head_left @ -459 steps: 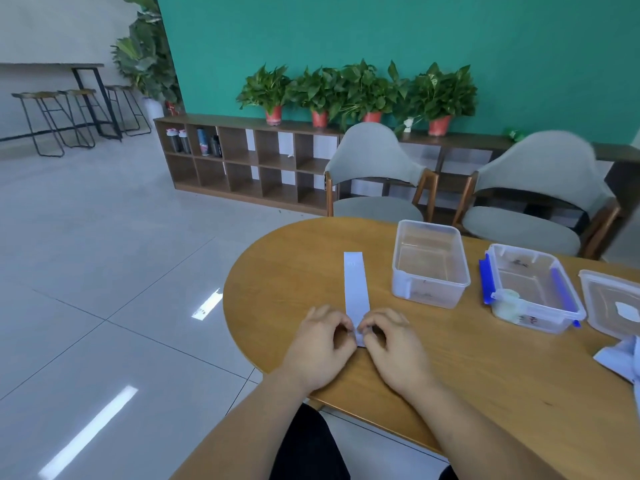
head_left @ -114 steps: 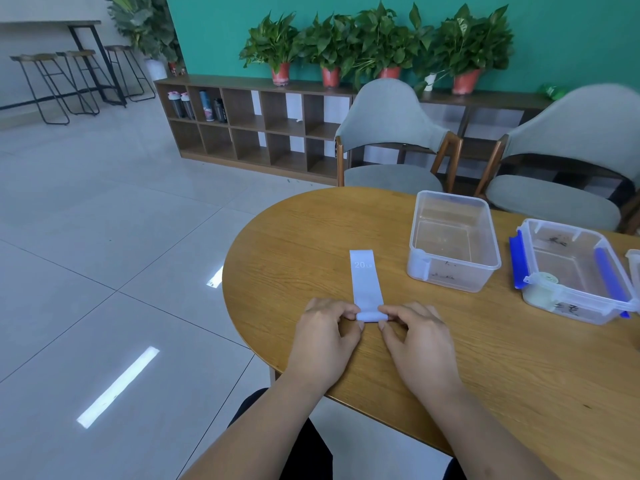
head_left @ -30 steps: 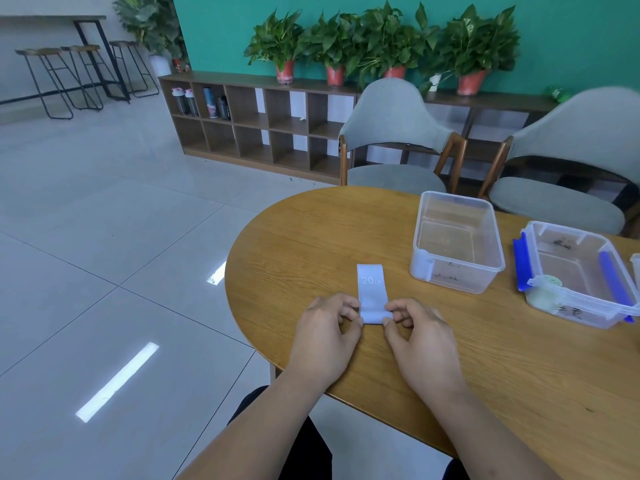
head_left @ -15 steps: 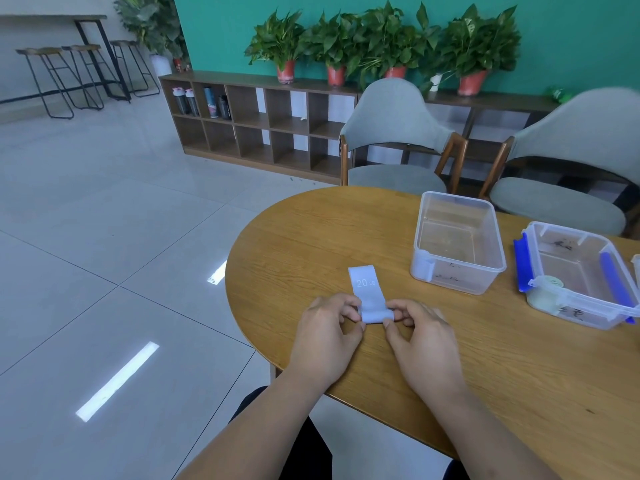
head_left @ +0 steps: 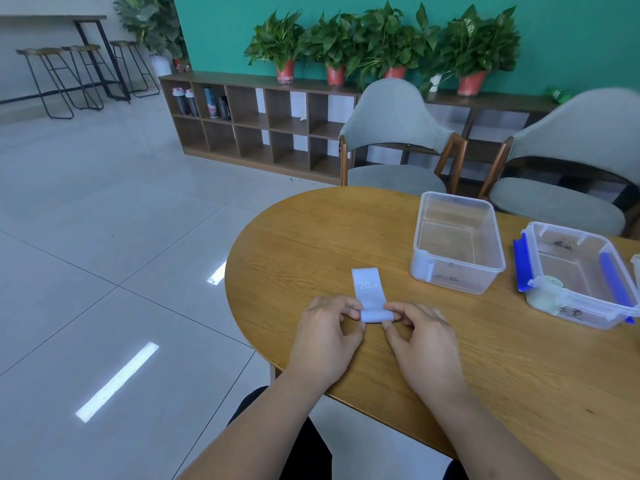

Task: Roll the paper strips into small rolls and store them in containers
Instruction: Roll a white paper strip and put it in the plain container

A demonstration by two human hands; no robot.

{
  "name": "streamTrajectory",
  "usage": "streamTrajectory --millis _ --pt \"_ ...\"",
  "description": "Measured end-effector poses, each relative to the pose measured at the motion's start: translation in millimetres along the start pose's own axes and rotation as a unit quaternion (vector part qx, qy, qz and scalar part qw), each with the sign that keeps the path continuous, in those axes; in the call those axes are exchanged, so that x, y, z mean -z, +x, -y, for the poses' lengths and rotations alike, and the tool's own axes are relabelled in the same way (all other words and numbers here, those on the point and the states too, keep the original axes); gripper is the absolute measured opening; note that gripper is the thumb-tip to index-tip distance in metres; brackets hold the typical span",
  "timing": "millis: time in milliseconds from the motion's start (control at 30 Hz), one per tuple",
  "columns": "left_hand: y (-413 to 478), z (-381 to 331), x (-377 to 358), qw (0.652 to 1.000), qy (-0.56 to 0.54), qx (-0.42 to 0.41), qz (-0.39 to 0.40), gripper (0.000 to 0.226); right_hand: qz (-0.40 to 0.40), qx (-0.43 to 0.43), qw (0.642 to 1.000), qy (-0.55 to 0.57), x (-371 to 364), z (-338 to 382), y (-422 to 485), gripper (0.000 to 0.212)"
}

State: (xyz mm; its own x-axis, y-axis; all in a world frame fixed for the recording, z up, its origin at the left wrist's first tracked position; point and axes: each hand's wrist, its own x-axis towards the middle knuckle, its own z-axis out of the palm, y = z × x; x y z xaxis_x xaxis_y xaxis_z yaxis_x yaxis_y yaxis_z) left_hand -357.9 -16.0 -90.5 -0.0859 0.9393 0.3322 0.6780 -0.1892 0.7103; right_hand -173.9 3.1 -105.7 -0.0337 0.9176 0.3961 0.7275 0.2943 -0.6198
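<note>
Paper strip (head_left: 369,288), pale and printed "20 LB", lies near the rounded end of a wooden surface (head_left: 304,237), its near end wound into a small roll (head_left: 377,317) while a short flat tail points away from the person. The left hand (head_left: 325,337) pinches the roll's left end between thumb and curled fingers, and the right hand (head_left: 422,341) does the same at the right end, so each grip is closed on the roll, which rests on the wood just in front of both hands. Farther back and to the right stands a clear lidless container (head_left: 420,237), apart from the strip. Beside it, farther right, sits a second clear container with blue clasps (head_left: 568,227), a pale green round object (head_left: 549,289) in its near corner. Two grey chairs (head_left: 394,133) face the surface from the far side. Behind them a low wooden shelf (head_left: 259,126) holding several bottles runs along a teal wall, topped by a row of potted plants (head_left: 381,39). Metal stools (head_left: 69,74) stand at far left on the tiled floor.
</note>
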Motion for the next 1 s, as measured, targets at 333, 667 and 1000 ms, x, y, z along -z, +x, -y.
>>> streamTrajectory --millis 333,667,1000 --pt "0.5 0.4 -1.1 1.000 -0.017 0.013 -0.001 0.025 -0.009 0.001 1.000 -0.003 0.1 0.8 -0.5 0.021" --pt "1.0 1.2 -1.0 1.000 -0.016 0.004 -0.004 0.029 0.000 -0.009 1.000 0.019 2.2 2.8 -0.3 0.025" --pt "1.4 5.4 -4.0 1.000 0.004 -0.020 -0.012 0.026 -0.001 0.005 1.000 -0.009 -0.8 -0.7 -0.5 0.027"
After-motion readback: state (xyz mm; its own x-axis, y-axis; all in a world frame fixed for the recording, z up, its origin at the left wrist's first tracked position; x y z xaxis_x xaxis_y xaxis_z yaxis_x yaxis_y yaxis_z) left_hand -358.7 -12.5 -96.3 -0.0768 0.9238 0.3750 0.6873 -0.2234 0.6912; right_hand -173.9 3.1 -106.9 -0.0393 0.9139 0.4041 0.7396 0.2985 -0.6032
